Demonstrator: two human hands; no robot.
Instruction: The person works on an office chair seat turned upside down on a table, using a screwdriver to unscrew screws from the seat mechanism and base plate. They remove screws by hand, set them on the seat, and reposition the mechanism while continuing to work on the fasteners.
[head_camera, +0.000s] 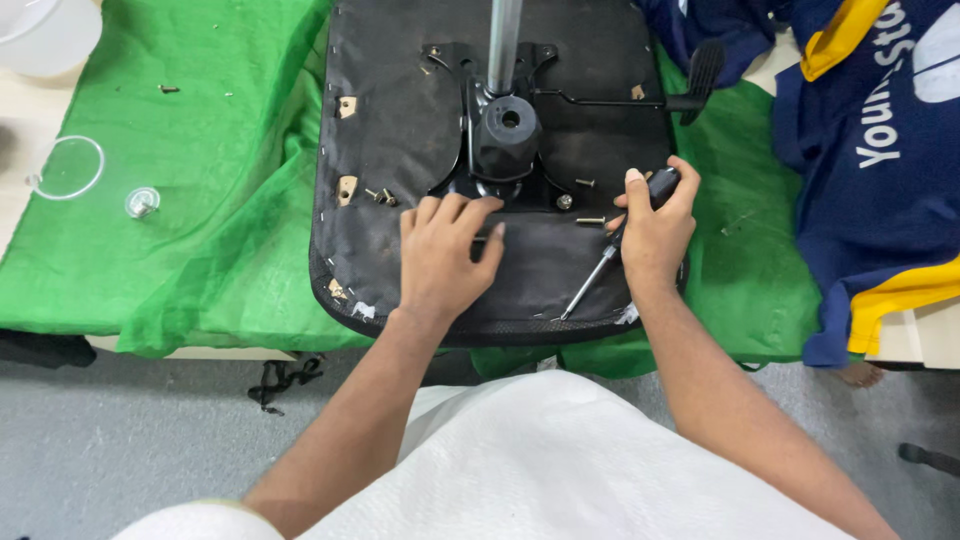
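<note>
Two bare hands rest on the upturned black fabric-covered chair seat (400, 130). Left hand (442, 255) lies flat, fingers (470, 210) loosely spread and holding nothing, tips touching the black metal mounting plate (505, 140). Right hand (655, 235) is clenched around a black-handled steel screwdriver (610, 255), shaft pointing down-left below its fingers; loose screws (585, 184) lie just beyond them.
</note>
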